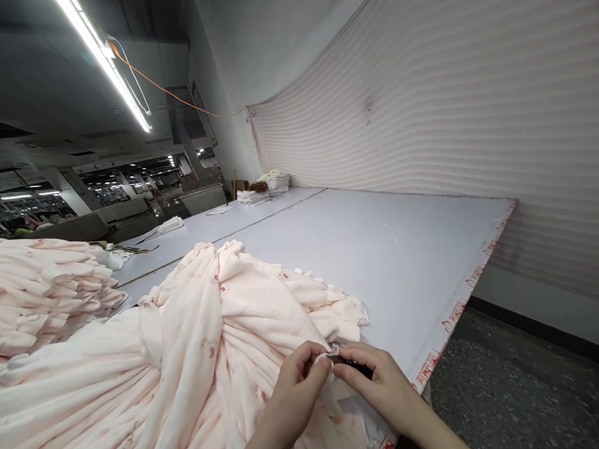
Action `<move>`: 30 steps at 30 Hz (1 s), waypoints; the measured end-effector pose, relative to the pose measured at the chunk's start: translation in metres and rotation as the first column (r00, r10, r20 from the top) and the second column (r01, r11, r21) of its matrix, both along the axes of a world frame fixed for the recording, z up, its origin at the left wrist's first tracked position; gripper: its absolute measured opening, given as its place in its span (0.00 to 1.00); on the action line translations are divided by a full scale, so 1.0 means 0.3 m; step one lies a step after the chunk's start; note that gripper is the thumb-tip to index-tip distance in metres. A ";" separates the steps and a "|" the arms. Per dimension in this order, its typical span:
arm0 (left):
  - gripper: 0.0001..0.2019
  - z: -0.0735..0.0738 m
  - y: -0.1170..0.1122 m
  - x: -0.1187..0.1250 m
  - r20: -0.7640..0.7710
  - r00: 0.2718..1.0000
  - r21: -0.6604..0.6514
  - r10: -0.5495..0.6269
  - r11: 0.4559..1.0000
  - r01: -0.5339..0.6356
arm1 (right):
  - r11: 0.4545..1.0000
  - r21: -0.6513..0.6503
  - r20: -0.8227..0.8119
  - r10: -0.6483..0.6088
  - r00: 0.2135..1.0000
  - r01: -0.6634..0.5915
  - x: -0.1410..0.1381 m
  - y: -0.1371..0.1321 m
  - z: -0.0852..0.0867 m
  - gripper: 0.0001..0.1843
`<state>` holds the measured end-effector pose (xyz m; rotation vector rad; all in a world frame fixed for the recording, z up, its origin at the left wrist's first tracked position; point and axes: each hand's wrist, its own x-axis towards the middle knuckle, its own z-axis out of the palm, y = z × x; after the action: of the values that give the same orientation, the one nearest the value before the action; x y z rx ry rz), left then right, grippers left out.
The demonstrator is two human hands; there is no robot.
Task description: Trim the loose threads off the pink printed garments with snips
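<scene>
A big heap of pale pink printed fabric (196, 348) lies bunched on a long white cutting table (380, 247). At its near right edge my left hand (294, 390) pinches a small fold of the fabric between thumb and fingers. Right beside it, touching, my right hand (381, 386) is closed on a small dark object (348, 363), too small to name, pressed against the same bit of cloth.
A second stack of folded pink fabric (39, 289) sits at the left. Piles of white cut pieces (265, 186) stand at the table's far end. A striped fabric sheet (447, 92) hangs along the right wall. The table's edge (456, 304) drops to a dark floor (525, 393).
</scene>
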<state>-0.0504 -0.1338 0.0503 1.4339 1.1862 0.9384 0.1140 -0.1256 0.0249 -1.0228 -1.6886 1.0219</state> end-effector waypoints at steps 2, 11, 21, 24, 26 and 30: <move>0.09 -0.002 0.002 0.004 -0.029 1.000 0.011 0.000 1.000 0.000 | 0.999 -0.029 -0.056 0.036 0.998 -0.038 -0.007 0.001 0.002 0.12; 0.09 0.013 -0.012 -0.021 -0.111 0.988 0.208 0.103 0.975 -0.079 | 0.978 -0.171 -0.098 -0.137 0.986 0.120 0.027 0.095 -0.099 0.17; 0.12 0.027 0.036 -0.060 -0.323 0.945 0.215 0.053 0.976 0.019 | 0.971 -0.091 -0.029 -0.226 0.974 0.223 0.078 0.220 -0.203 0.14; 0.24 -0.009 0.043 -0.014 -0.486 0.873 0.244 -0.021 0.957 0.159 | 0.990 -0.105 -0.093 -0.105 0.990 0.095 0.050 0.123 -0.140 0.16; 0.17 -0.017 0.054 0.002 -0.497 0.868 0.268 -0.017 0.948 0.172 | 0.989 -0.145 -0.171 -0.035 0.985 0.010 0.041 0.065 -0.104 0.16; 0.09 -0.003 0.066 -0.008 -0.364 0.931 0.247 0.037 0.967 0.059 | 0.983 -0.150 -0.205 -0.132 0.970 0.102 0.037 0.011 -0.090 0.17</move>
<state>-0.0529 -0.1140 0.0495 1.8830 1.3615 0.8599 0.1249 -0.1222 -0.0019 -1.0482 -1.3822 1.1414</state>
